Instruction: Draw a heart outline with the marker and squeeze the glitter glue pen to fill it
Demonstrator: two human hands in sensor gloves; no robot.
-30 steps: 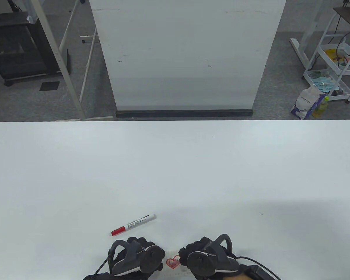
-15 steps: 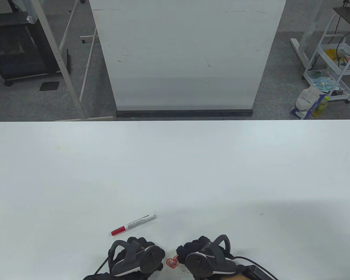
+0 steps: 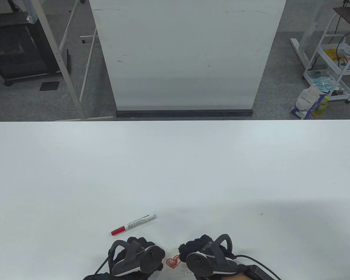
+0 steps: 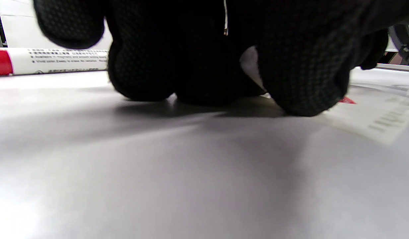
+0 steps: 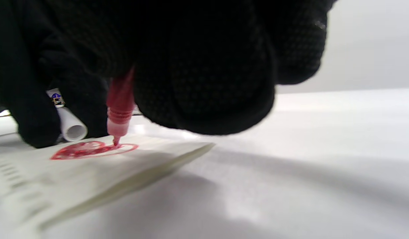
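A small red heart point(image 3: 172, 262) is drawn on a white paper slip point(image 3: 179, 272) at the table's near edge. My right hand point(image 3: 205, 256) grips a red glitter glue pen point(image 5: 119, 99). Its nozzle tip touches the heart point(image 5: 91, 149), which is partly filled with red glue. My left hand point(image 3: 137, 256) sits just left of the heart with curled fingers point(image 4: 141, 76) down on the table, and one fingertip point(image 4: 304, 89) lies at the paper's edge point(image 4: 373, 116). A white tube end point(image 5: 70, 127) shows beside dark fingers; whether it is held is unclear. The red-capped marker point(image 3: 133, 224) lies loose beyond my left hand.
The white table point(image 3: 175, 169) stretches wide beyond the hands. Behind it stands a white board panel point(image 3: 186, 55). A cable point(image 3: 259, 264) trails from my right wrist at the near edge.
My right hand shifted slightly left over the heart, then back right, with the glue pen in it. The left hand and the marker have not moved.
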